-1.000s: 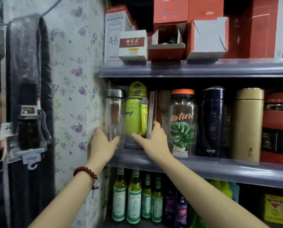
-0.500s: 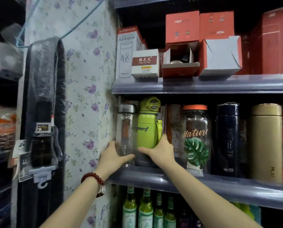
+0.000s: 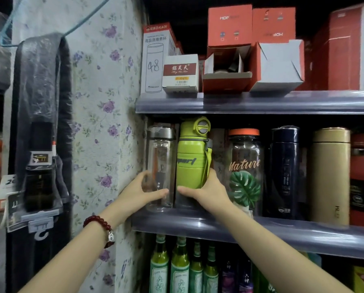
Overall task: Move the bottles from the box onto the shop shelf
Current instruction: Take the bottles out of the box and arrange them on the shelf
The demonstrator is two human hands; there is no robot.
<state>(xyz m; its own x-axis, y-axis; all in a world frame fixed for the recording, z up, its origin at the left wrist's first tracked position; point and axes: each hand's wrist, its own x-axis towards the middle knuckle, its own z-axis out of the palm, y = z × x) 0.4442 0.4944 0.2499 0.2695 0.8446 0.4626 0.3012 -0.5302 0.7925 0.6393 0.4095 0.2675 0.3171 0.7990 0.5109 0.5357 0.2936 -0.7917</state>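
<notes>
- Floral-papered wall (image 3: 105,115) closes off the shelving on the left, and the grey middle shelf (image 3: 219,224) runs out to the right from it; the shelf's front lip is the nearest part, with both forearms reaching over it.
- Left hand (image 3: 143,192) is wrapped round the lower part of the clear bottle (image 3: 160,166), thumb across its front; the grip is clamped on it, seemingly to steady it upright in the corner against the wall.
- Right hand (image 3: 206,190) is curled round the base of the green bottle (image 3: 192,159), thumb in front and fingers round its right side; that grip is likewise clamped, low down, where a tall bottle is most easily nudged without tipping.
- Both bottles are stood upright at the shelf's left end, just beside each other; they are judged to be set down and being squared into line; the box is not in view.
- Further along, the Nature jar (image 3: 245,172), a dark flask (image 3: 284,172) and a gold flask (image 3: 330,176) are ranged in one row, which the two held bottles extend.
- Cartons (image 3: 229,26) are stacked on the upper shelf (image 3: 261,102) behind.
</notes>
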